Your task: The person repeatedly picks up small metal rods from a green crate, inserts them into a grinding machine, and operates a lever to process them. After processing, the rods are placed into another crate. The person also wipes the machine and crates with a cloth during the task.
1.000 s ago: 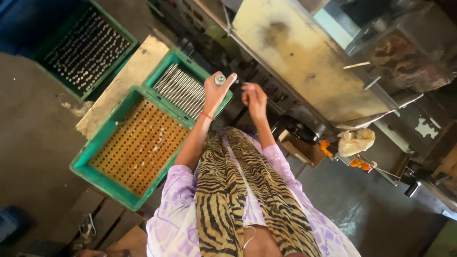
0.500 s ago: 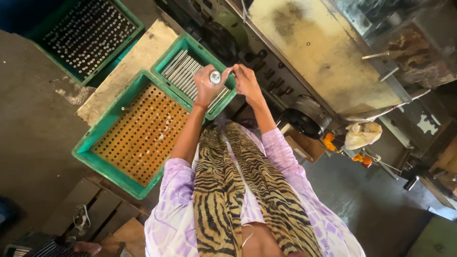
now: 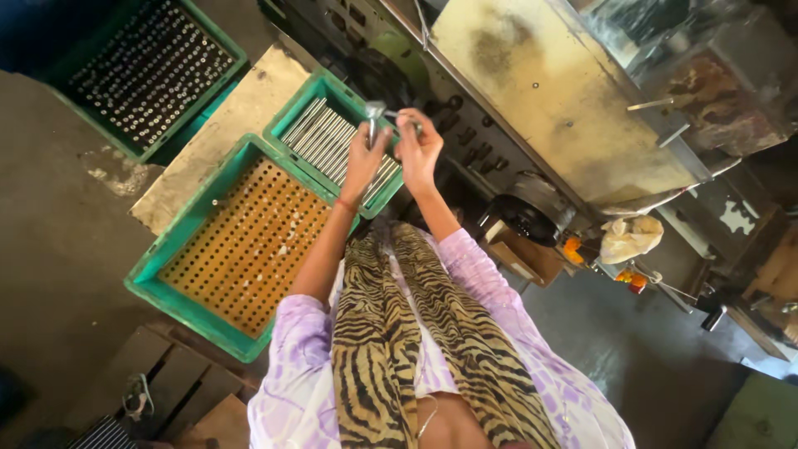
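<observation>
since a half second ago both of our hands have drifted toward the upper middle of the frame and drawn closer together, and the view has tipped so the crates sit further left. our left hand (image 3: 366, 158) is closed around the stem of a small metal rod with a flared round head (image 3: 373, 111), held upright with the head poking above the fingers. our right hand (image 3: 418, 145) is curled just beside it, thumb and fingertips pinching near the head end; whether it grips a second small piece we cannot tell. the rod sits at the upper middle of the frame, above the green crate of loose metal rods (image 3: 328, 137), which lie side by side in rows.

left of centre lies a larger green crate with a perforated orange board (image 3: 241, 241), and at the upper left a third green crate holding a dark board of upright pieces (image 3: 150, 66). a grimy machine housing (image 3: 557, 100) fills the upper right.

we judge the rod to be stiff steel, light for one hand, smooth and perhaps oily, so slippery. the slim stem just under the head looks like the surest place to hold.
</observation>
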The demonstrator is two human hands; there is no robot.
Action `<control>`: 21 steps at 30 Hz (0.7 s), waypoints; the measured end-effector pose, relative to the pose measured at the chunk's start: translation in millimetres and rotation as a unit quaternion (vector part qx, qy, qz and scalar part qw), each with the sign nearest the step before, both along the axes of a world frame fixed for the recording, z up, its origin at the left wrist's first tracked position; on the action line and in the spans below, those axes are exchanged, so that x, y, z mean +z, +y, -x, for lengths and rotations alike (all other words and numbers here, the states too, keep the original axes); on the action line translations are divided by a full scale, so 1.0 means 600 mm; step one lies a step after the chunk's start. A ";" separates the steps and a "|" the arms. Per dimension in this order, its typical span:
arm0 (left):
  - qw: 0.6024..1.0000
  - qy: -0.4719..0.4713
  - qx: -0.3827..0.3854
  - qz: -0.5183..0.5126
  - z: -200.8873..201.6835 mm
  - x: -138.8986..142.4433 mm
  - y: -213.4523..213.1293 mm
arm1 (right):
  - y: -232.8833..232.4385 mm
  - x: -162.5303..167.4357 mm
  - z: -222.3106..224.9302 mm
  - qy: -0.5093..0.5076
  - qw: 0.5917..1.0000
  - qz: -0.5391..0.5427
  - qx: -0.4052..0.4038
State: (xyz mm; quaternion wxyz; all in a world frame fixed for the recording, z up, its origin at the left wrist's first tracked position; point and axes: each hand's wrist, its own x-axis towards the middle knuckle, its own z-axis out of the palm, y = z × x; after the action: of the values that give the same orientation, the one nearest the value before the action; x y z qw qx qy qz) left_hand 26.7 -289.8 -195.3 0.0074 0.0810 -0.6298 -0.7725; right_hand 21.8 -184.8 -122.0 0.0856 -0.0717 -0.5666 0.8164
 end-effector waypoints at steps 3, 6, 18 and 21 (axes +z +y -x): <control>0.969 0.054 -0.022 0.241 0.013 -0.040 -0.038 | 0.033 0.006 -0.002 0.021 0.997 0.043 -0.061; 0.896 0.017 -0.037 0.443 0.043 -0.071 -0.087 | 0.110 -0.002 -0.027 0.050 0.993 0.042 -0.096; 0.641 0.066 -0.110 0.757 0.174 -0.105 -0.116 | 0.302 -0.146 -0.301 -0.093 0.944 -0.150 -0.278; 0.590 0.036 -0.199 0.781 0.186 -0.118 -0.121 | 0.301 -0.156 -0.321 -0.105 0.941 -0.143 -0.286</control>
State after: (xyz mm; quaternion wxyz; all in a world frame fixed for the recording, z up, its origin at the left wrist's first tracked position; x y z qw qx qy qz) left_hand -84.8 -362.6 -266.3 -0.0635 -0.1116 -0.9912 0.0318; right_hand 214.6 -4.0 -215.3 0.2651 -0.3036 -0.6387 0.6555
